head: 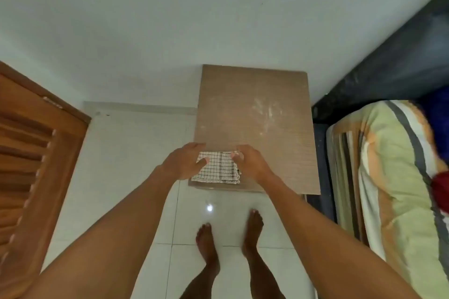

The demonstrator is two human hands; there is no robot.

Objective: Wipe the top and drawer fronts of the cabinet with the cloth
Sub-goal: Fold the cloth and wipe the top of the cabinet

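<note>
Wood slats of a door fill the far left; pale floor tiles run from it to the cabinet, which stands against the wall.

Left hand: lies on the left edge of the cloth, fingers loosely spread, thumb pressed onto the fabric. Grip is not closed round anything; whether the fingers pinch the edge, cannot tell.

Cloth: white with dark check, folded to a pad, flat on the cabinet top at its near-left corner, just inside the front edge.

Right hand: on the right edge of the cloth, fingers curled down onto it, fingertips touching the fabric. Grip half-closed; a true pinch cannot be confirmed.

Cabinet top: wood-grain surface with whitish dusty smears toward the middle-right, well apart from the cloth. Drawer fronts hidden below the top from this view.

Bed with striped bedding at far right, beside the cabinet.

Judgement: step in hand is readying the cloth, so wiping of the top looks barely begun; drawer fronts not yet done. Next move likely calls for one hand flat on the pad, pressing down and sweeping away toward the wall and across to the smears, keeping the fold together.
</note>
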